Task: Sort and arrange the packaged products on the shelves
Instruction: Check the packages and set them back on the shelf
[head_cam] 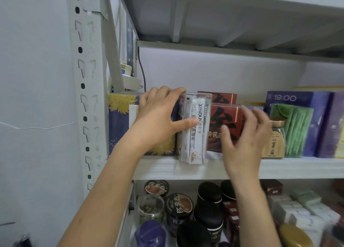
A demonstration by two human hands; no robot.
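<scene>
Left hand (158, 116): grips clear plastic box of white sachets (197, 135), thumb across its front.
Right hand (245, 140): fingers spread, empty, before dark red carton (223, 120).
Box: upright on white metal shelf (297, 167), between both hands.

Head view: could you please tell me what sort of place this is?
Probably a stockroom or shop storage: a slotted metal rack upright, packaged goods like the clear sachet box and red box, and jars crowded underneath.
</scene>
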